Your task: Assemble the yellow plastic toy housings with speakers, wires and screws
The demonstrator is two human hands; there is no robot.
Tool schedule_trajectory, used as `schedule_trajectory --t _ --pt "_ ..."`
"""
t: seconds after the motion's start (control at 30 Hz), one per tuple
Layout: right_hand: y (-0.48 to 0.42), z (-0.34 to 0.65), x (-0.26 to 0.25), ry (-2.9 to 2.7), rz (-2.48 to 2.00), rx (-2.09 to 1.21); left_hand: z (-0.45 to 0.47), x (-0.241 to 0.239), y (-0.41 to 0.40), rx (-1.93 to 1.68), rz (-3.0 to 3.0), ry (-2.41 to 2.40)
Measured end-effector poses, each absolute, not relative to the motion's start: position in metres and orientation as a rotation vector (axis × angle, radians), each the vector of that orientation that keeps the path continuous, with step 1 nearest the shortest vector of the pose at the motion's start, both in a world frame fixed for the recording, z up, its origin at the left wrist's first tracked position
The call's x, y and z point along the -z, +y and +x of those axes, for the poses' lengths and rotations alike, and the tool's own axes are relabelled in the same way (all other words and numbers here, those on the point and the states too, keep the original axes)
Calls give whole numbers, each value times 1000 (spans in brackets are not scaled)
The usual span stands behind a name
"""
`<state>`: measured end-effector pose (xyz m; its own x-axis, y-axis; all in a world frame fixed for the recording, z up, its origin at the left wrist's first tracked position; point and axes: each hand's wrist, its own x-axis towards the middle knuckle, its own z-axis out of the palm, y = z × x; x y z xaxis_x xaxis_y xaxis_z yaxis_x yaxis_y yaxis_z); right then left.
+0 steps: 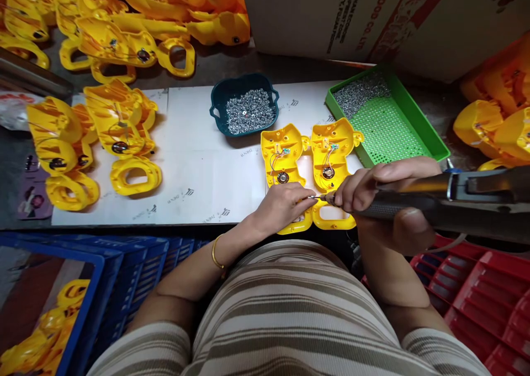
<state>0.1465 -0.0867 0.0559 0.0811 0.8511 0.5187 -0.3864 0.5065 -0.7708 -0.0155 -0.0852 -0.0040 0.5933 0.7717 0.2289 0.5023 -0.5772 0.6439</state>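
My right hand (389, 199) is wrapped round a black electric screwdriver (414, 213), held level with its bit pointing left. At the bit's tip, the fingers of my left hand (285, 207) are pinched on a small silvery screw (312, 197). Both hands are over two yellow plastic shell halves that lie side by side, inner sides up. The left shell half (285, 144) is partly covered by my left hand. In the right shell half (331, 138) I see wires, a small green board and a round speaker. Each has a ring-shaped handle at its near end.
A dark teal basket (219, 125) of screws stands behind. Right of it sits a green tray (406, 130) with more screws. Yellow shells (120, 111) are stacked at left, with more at the back and right. Blue crates (136, 276) and a red crate (476, 293) flank me below.
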Motion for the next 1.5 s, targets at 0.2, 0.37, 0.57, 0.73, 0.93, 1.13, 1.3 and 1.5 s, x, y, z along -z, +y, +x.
schedule_trajectory --t 0.2,0.37,0.57,0.73,0.93,1.13,1.3,1.5 --pt "-86 155 -50 -1165 -504 -1102 -16 -1 -87 -592 2300 997" --pt "-83 166 -44 -1308 -487 -1214 -14 0 -88 -515 2231 959" --pt "-92 165 -60 -1211 -590 -1096 -9 4 -93 -580 2088 1005" --pt "-90 180 -72 -1211 -614 -867 -5 1 -96 -765 2459 1129" --pt "-65 187 -42 -1181 -646 -665 9 -3 -105 -417 2774 858" --pt "-51 181 -20 -1251 -657 -667 17 -2 -108 -173 2732 833" --pt "-48 181 -17 -1240 -644 -667 18 -1 -109 -141 2723 855" --pt "-48 179 -14 -1229 -706 -676 19 -1 -108 -122 2708 843"
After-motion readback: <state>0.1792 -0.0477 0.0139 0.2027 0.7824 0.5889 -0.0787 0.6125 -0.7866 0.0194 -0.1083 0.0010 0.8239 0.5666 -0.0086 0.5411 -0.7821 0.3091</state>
